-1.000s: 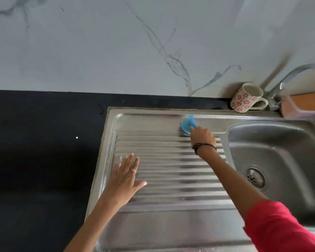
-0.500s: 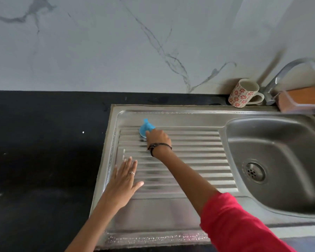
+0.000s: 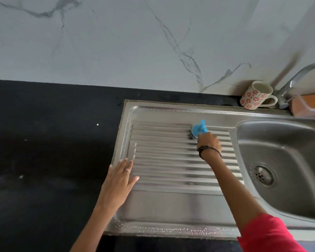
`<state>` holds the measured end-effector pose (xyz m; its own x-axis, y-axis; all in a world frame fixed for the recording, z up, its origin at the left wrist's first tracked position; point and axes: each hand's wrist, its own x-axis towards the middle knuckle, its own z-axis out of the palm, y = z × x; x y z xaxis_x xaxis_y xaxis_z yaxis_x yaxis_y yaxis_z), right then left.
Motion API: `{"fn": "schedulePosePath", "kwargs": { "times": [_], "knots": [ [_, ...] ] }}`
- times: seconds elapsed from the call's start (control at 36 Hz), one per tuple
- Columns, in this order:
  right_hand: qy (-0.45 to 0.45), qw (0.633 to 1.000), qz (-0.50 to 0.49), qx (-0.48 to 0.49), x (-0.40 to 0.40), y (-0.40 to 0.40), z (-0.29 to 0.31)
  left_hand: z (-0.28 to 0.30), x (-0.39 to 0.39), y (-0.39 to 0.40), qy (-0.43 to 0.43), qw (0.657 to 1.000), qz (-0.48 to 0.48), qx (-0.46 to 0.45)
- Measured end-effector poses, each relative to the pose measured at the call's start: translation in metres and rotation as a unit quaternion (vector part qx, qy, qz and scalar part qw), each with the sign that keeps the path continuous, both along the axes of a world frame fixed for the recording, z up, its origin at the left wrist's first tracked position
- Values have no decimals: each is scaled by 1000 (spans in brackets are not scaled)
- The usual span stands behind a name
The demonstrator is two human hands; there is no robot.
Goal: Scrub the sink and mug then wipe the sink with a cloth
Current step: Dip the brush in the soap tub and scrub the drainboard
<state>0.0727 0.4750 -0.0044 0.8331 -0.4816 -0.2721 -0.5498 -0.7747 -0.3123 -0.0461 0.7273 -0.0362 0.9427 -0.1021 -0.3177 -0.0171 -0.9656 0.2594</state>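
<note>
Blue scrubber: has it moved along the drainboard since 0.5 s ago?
Yes. The blue scrubber, gripped by the right hand, has swept right along the top ridges, from near the drainboard's left edge back toward the basin.

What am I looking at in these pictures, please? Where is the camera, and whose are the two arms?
No machine is here. A person wears one camera on the head, so the picture looks forward and down at their own arms. The left hand lies flat with straight fingers at the left edge of the steel sink. The right hand grips a blue scrubber and presses it on the ribbed draining part, near its far edge. The basin with the drain is on the right. Behind it, by the wall, stand a flowered mug, a tap and an orange thing, partly cut off. The sink is set in a black counter.
</note>
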Motion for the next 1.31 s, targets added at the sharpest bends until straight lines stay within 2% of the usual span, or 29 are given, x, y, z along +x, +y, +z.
{"fn": "schedulePosePath", "kwargs": {
  "times": [0.17,0.28,0.42,0.53,0.64,0.72,0.78,0.83,1.0,1.14,1.22,1.31],
  "knots": [
    [18,984,158,76,14,123,2,-5,-11,13,-28,999,36,20],
    [22,968,230,95,16,173,9,-8,-17,16,-43,998,49,13],
    [40,966,249,61,-20,169,3,-8,-22,14,-70,997,38,0],
    [43,967,250,24,-53,153,-5,-12,-24,11,-48,998,5,46],
    [21,965,260,12,-33,155,-3,-15,-26,14,-54,997,-5,51],
    [10,967,253,29,-7,159,4,-13,-26,11,-38,999,-14,36],
    [5,972,233,35,0,150,4,-14,-24,7,-62,998,-31,9],
    [4,980,197,33,-5,130,-1,-12,-22,4,-62,996,-50,32],
    [-3,999,32,-15,-29,14,-10,-12,-17,-26,-39,995,-94,22],
    [-3,994,-101,-26,-31,-59,4,-8,-24,-51,-45,993,-101,-36],
    [4,996,-87,-27,-33,-42,5,-10,-31,-62,-29,990,-128,-45],
    [14,1000,-12,-7,-38,6,-1,-15,-35,-72,-39,990,-139,3]
  ]
}}
